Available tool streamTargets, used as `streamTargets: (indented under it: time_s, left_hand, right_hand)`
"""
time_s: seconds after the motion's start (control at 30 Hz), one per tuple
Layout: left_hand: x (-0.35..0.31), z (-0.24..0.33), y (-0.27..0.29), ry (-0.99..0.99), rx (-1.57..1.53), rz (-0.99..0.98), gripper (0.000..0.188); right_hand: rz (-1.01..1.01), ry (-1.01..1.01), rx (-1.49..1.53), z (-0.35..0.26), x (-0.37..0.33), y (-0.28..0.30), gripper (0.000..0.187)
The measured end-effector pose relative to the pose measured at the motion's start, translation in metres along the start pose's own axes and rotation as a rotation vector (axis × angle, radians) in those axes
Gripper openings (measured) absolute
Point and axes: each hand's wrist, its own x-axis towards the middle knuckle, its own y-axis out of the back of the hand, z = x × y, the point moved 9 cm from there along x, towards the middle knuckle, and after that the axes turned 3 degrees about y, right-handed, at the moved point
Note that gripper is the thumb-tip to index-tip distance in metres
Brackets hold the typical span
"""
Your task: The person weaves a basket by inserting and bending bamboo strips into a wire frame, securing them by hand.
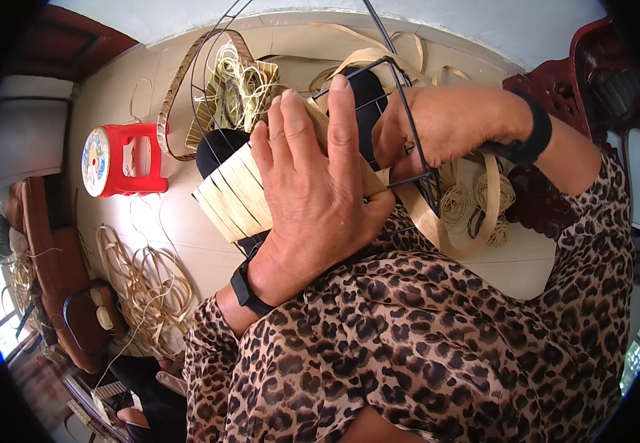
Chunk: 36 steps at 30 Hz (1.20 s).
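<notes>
A black wire frame [411, 122] rests on my lap, partly wrapped in side-by-side flat pale strips [233, 193]. My left hand [311, 181] lies over the wrapped part, back up, with its fingers stretched out and apart. Its thumb points right along a strip's edge. My right hand [427, 133] reaches in through the frame's right side, fingers bent together at the weaving strip [425, 218]. Their tips are partly hidden behind the wire. From there the strip loops down and round to the right.
On the tiled floor at left stand a red plastic stool [132, 159] and a heap of loose strips [143, 284]. A handled basket [250, 81] with pale cords stands ahead. Rolled cord bundles [475, 199] lie at right, beside a carved dark-red wooden chair [549, 88]. Another person's dark-clothed leg [139, 376] shows lower left.
</notes>
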Motion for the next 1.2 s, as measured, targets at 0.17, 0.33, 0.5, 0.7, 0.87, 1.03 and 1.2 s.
streamTargets:
  time_s: [0.17,0.33,0.5,0.7,0.87,1.03,1.2]
  left_hand:
    - [0.000,0.001,-0.001,0.003,-0.017,-0.005,0.106]
    - [0.018,-0.012,0.013,-0.093,-0.227,-0.061,0.101]
    - [0.054,-0.051,0.011,0.196,-0.500,-0.459,0.047]
    - [0.074,-0.072,-0.066,0.509,-1.024,-1.126,0.023]
    - [0.005,-0.047,-0.098,0.893,-1.239,-1.507,0.024]
    - [-0.008,-0.030,-0.109,0.809,-1.296,-1.589,0.038]
    - [-0.013,-0.028,-0.108,0.865,-1.366,-1.586,0.036]
  right_hand:
    - [0.196,-0.073,-0.030,0.006,-0.006,0.005,0.020]
    - [0.389,-0.013,-0.224,0.001,-0.013,0.022,0.014]
    - [0.497,-0.035,-0.354,-0.006,-0.016,0.031,0.010]
    - [0.728,-0.126,-0.465,0.003,-0.032,0.046,0.010]
    - [0.868,-0.222,-0.389,0.012,-0.036,0.007,0.004]
    - [0.877,-0.261,-0.270,0.013,-0.043,0.006,0.010]
    - [0.919,-0.223,-0.279,0.011,-0.042,0.003,0.010]
